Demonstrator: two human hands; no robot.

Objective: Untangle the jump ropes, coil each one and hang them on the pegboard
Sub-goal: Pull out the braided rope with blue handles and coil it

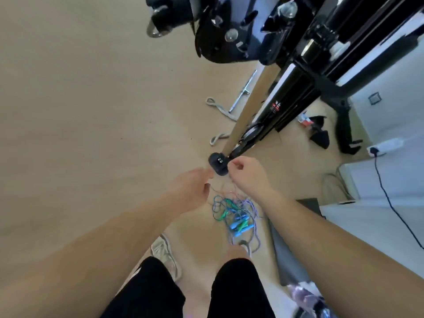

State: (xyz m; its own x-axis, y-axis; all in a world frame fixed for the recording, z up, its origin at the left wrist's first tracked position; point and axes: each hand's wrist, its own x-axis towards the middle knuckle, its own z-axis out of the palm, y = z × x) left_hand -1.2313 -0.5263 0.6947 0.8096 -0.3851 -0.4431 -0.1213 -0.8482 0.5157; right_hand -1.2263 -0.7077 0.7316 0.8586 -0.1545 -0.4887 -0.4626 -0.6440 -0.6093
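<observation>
1. A head-worn camera looks down past two bare forearms to a tan floor (80, 111); a pale shoe (165, 251) shows under the left leg.
2. The jump ropes (234, 216) lie in one knotted heap on the floor between the feet, with blue and green handles mixed among blue and purple-and-white cords.
3. The right hand (245, 173) is raised above the heap, its fingertips curled together and pinching a thin strand (232, 183) that runs down into the tangle.
4. The left hand (192, 189) hovers just beside it, fingers reaching toward the right hand; the view is blurred here, so I cannot tell whether it pinches a strand too or holds nothing.
5. Beyond the hands stands a large black exercise machine (286, 106), and a grey mat (286, 253) lies to the right. No pegboard is in view.
6. The step in hand, as I judge it, is the untangling, barely begun — no rope is free, coiled or hung.
7. The next move likely calls for following the pinched strand to a handle and drawing it out slowly — the other hand loosening loops so the knot does not tighten
</observation>
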